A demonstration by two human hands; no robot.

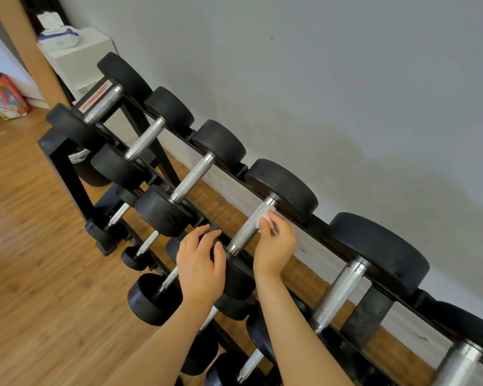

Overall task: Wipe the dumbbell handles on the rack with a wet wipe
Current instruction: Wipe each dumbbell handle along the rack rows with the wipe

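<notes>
The right hand's fingers (271, 224) are curled and pinch a small crumpled white wet wipe (266, 218), pressing it against the far end of a knurled silver dumbbell handle (248, 228) just below its chrome collar. The right hand (275, 243) sits to the right of that handle, its forearm running back to the near edge of the view.

The left hand (200, 263) has its fingers loosely spread and slightly bent – they hover over, or perhaps touch, the near black round head (234, 274) of the same dumbbell; contact cannot be told. It holds nothing.

This dumbbell lies on the top tier of a black metal dumbbell rack (64, 162), fourth in a row that runs from far left to near right, each with black round rubber heads and a silver handle. Lower tiers hold smaller black dumbbells with pale handles. The rack stands beside a grey painted wall (346, 79) on a brown wood-plank floor (25, 246).

At the far left, beyond the rack, a white box-shaped cabinet (81, 59) carries a white and blue pack of wipes (57, 36) – its lid flap is raised. A brightly coloured bag (4, 98) sits on the floor at the left edge.
</notes>
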